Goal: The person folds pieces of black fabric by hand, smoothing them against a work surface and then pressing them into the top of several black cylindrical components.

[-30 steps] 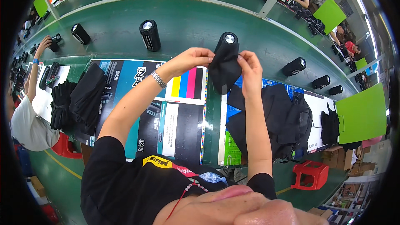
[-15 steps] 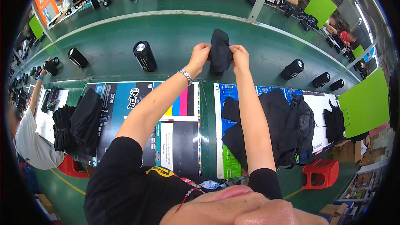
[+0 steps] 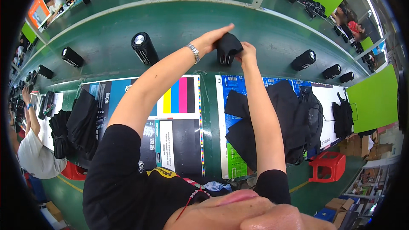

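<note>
Over the green work surface, a black cloth pouch [image 3: 230,44] sits over the top of an upright black cylindrical speaker [image 3: 224,59]. The speaker's lower body shows below the cloth. My left hand [image 3: 213,39], a metal-banded watch at its wrist, lies along the pouch's left side with its fingers stretched out past it. On the other side my right hand [image 3: 248,53] pinches the pouch's edge, closed on the cloth. Just left of my left forearm stands another black speaker [image 3: 145,48] with a silvery round end.
More speakers stand or lean along the surface, one at left [image 3: 72,57], one at right [image 3: 304,60]. Piled black pouches [image 3: 285,119] lie right, folded ones [image 3: 83,121] left. Printed sheets [image 3: 181,145] cover the near edge. A co-worker [image 3: 40,155] sits left; a red stool [image 3: 327,167] stands right.
The pouch, held up between both hands before, now covers the speaker's top. My left hand has opened flat beside it. The co-worker's arm at left has drawn back from a speaker.
</note>
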`<state>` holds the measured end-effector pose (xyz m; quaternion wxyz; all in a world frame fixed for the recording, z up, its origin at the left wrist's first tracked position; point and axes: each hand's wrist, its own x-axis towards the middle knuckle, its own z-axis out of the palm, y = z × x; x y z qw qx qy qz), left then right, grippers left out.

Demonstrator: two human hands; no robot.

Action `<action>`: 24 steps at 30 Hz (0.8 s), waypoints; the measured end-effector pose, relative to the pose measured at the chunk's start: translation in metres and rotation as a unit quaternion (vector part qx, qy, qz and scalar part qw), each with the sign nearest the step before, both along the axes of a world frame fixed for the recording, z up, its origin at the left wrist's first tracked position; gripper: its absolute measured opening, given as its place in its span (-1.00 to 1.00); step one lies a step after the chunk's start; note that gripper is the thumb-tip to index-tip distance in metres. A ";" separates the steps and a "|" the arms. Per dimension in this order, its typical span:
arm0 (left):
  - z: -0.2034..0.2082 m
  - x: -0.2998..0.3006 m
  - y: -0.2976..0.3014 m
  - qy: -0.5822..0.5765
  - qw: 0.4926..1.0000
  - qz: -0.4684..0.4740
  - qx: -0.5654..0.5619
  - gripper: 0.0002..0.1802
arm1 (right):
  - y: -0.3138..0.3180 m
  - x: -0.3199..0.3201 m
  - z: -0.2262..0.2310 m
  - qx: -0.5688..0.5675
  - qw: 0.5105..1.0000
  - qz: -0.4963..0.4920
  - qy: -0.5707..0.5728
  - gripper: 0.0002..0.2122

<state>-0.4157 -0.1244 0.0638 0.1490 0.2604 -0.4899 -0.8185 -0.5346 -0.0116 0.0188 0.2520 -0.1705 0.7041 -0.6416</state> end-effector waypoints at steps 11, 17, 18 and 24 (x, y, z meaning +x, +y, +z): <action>-0.105 -0.039 -0.019 -0.010 0.914 0.085 -0.396 -0.67 | 0.020 0.001 -0.016 0.095 0.964 -0.063 0.241 -0.85; -0.109 -0.037 -0.004 -0.101 0.738 0.185 -0.641 -0.61 | 0.029 0.001 -0.014 0.270 0.905 -0.071 0.321 -0.83; -0.101 -0.034 -0.004 -0.052 0.804 0.250 -0.537 -0.52 | 0.026 -0.002 -0.014 0.261 0.905 -0.066 0.329 -0.83; -0.023 -0.019 0.046 0.146 0.984 0.104 -0.012 -0.19 | 0.030 0.000 -0.040 -0.015 0.984 0.031 0.177 -0.79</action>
